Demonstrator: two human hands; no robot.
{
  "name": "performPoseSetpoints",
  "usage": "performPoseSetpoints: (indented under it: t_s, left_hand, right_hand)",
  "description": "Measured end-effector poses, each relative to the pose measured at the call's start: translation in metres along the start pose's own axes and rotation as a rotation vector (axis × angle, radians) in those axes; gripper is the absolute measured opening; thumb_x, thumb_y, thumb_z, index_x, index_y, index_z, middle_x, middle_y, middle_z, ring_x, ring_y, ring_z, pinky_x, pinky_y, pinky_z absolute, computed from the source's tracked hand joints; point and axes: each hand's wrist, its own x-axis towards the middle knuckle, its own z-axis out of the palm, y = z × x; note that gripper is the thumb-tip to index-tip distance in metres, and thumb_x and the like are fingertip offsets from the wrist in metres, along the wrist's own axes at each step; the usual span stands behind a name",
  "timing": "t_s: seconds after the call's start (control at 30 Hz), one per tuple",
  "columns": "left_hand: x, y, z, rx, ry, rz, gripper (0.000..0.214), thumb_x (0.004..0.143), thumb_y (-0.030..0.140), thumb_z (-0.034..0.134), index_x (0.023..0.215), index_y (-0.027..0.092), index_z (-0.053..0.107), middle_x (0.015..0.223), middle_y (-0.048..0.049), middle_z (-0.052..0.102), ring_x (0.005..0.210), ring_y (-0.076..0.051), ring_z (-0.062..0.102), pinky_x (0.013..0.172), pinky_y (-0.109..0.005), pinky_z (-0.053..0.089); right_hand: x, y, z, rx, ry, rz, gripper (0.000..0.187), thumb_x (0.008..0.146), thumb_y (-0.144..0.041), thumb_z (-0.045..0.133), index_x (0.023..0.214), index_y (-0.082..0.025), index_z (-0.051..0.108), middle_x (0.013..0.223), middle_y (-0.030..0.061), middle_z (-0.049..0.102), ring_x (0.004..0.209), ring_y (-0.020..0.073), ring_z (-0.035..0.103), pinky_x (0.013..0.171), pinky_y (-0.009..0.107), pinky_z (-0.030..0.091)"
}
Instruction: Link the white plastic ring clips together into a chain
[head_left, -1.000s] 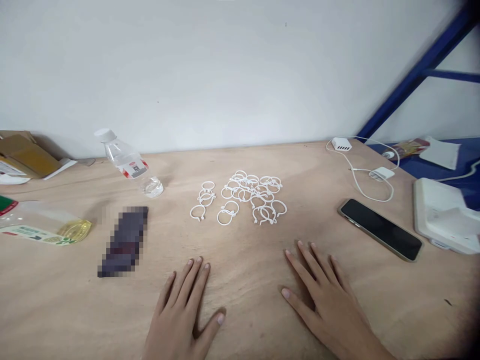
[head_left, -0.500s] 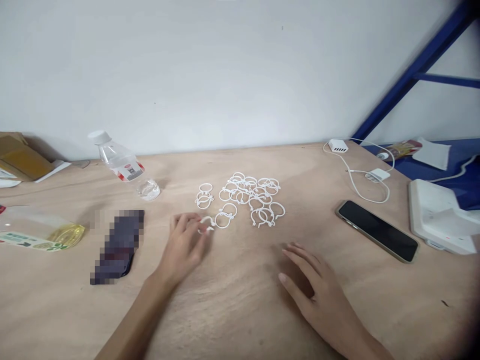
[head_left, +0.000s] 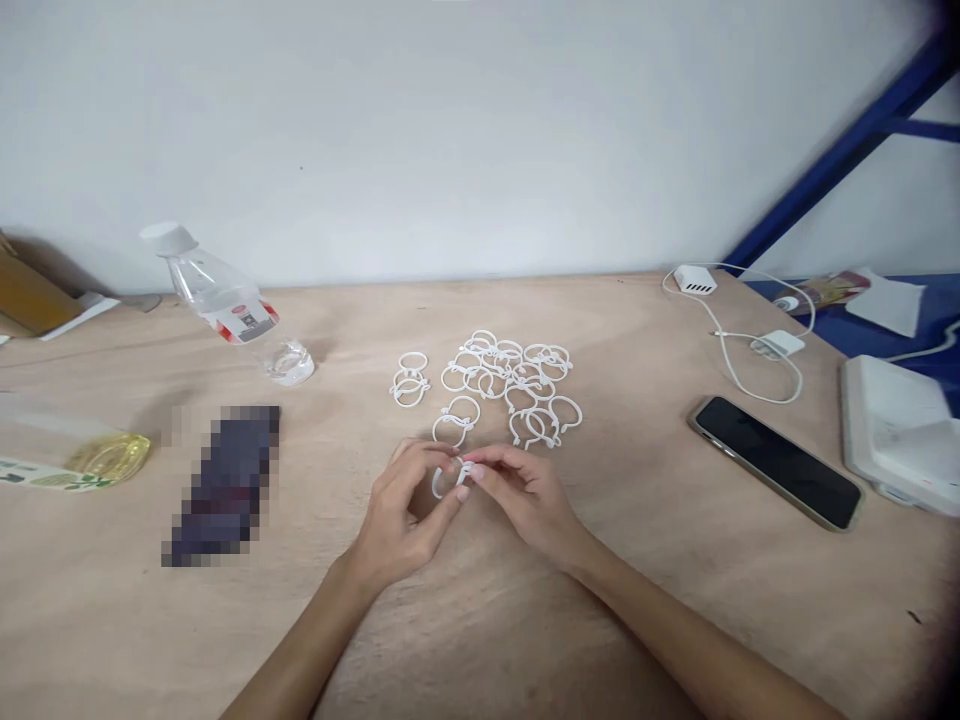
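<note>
A white plastic ring (head_left: 436, 487) with a small clasp is between my two hands, just above the near middle of the table. My left hand (head_left: 401, 515) pinches its left side with bent fingers and thumb. At the clasp end, the thumb and fingertips of my right hand (head_left: 536, 505) close on the same ring. Fingertips hide part of it. Right behind my hands lie two touching rings (head_left: 459, 427). A pile of similar white rings (head_left: 501, 372) spreads further back to the right, and a small group of rings (head_left: 409, 385) sits to the left.
A clear water bottle (head_left: 240, 315) stands at the back left. Near it are a pixelated dark object (head_left: 225, 485) and a bottle of yellow liquid (head_left: 105, 462). On the right lie a phone (head_left: 776, 460), a white charger with cable (head_left: 696, 280) and a white device (head_left: 892, 430).
My right hand has moved left and closed on the ring. My left hand has brought that ring right and nearer, away from beside the two touching rings. The view has shifted slightly.
</note>
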Motion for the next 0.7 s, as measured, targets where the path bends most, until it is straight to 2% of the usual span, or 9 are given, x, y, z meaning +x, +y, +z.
performPoseSetpoints:
  t_s: [0.1,0.17,0.27,0.37,0.5,0.7]
  left_hand:
    - [0.0003,0.0001,0.0006,0.076,-0.008,-0.101,0.03,0.082,0.034,0.06,0.107,0.018,0.052,0.099,-0.0085,0.063,0.091,-0.022,0.056,0.079,-0.036,0.046]
    - [0.001,-0.0002,0.001,0.118,-0.069,-0.125,0.031,0.086,0.038,0.053,0.11,0.018,0.053,0.098,-0.0087,0.063,0.089,-0.022,0.055,0.078,-0.036,0.044]
    - [0.002,-0.0012,0.0011,0.101,-0.185,-0.098,0.028,0.091,0.041,0.043,0.088,0.017,0.058,0.078,-0.0041,0.06,0.074,-0.018,0.051,0.071,-0.033,0.041]
    - [0.0013,-0.0034,0.0009,0.053,-0.196,-0.111,0.037,0.09,0.046,0.04,0.066,0.018,0.045,0.061,0.0022,0.046,0.059,-0.013,0.043,0.059,-0.027,0.036]
    - [-0.0007,-0.0063,0.0004,0.016,-0.165,-0.155,0.04,0.088,0.048,0.042,0.061,0.02,0.034,0.057,0.005,0.038,0.053,-0.01,0.037,0.053,-0.024,0.03]
    - [0.0005,-0.0056,-0.0001,-0.029,-0.181,-0.176,0.04,0.089,0.047,0.037,0.06,0.02,0.034,0.056,0.0041,0.037,0.054,-0.011,0.037,0.054,-0.025,0.03]
  right_hand:
    - [0.0001,-0.0012,-0.0008,0.068,0.029,0.059,0.02,0.08,-0.038,0.065,0.088,-0.02,0.071,0.085,0.0036,0.073,0.079,0.0167,0.066,0.076,0.032,0.053]
    - [0.0002,-0.0024,-0.0009,0.095,0.03,0.098,0.022,0.078,-0.039,0.066,0.087,-0.02,0.072,0.082,0.0031,0.073,0.074,0.0155,0.065,0.073,0.031,0.053]
    - [0.0001,-0.0025,-0.0007,0.107,0.015,0.136,0.022,0.078,-0.039,0.065,0.086,-0.02,0.072,0.08,0.0027,0.072,0.073,0.0153,0.064,0.072,0.031,0.053]
    - [-0.0001,-0.001,-0.0006,0.086,-0.002,0.138,0.021,0.079,-0.038,0.064,0.086,-0.02,0.072,0.078,0.002,0.071,0.075,0.0155,0.064,0.074,0.03,0.052]
    - [0.0001,0.001,-0.0002,0.097,-0.021,0.117,0.021,0.082,-0.037,0.061,0.086,-0.019,0.071,0.077,0.0015,0.07,0.072,0.014,0.062,0.072,0.029,0.05]
    - [0.0005,0.003,0.0011,0.093,-0.058,0.103,0.029,0.086,-0.043,0.054,0.081,-0.018,0.07,0.074,0.002,0.066,0.071,0.0143,0.059,0.07,0.028,0.048]
